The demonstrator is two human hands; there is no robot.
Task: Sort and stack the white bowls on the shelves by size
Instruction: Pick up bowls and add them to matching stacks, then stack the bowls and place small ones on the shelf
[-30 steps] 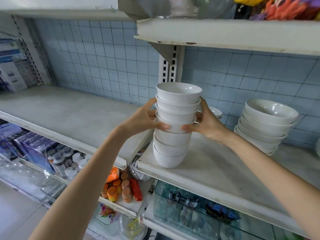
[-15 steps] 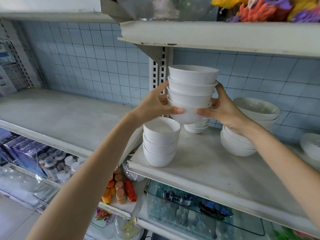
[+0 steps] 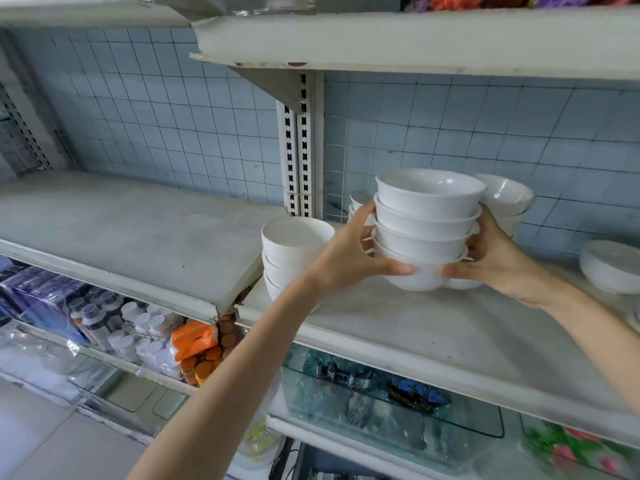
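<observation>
Four stacked white bowls (image 3: 426,220), left hand (image 3: 346,261) and right hand (image 3: 498,261) wrapped round them, one each side, three-bowl pile (image 3: 291,244) at nine o'clock, shelf (image 3: 415,323) underneath

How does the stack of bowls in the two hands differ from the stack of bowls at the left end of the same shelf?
The held stack has four bowls; the shelf stack shows three. The held stack is gripped from both sides by the left hand and the right hand; no hand grips the shelf stack, which stands by the left front corner of the shelf. Both are plain white, nested and upright.
</observation>
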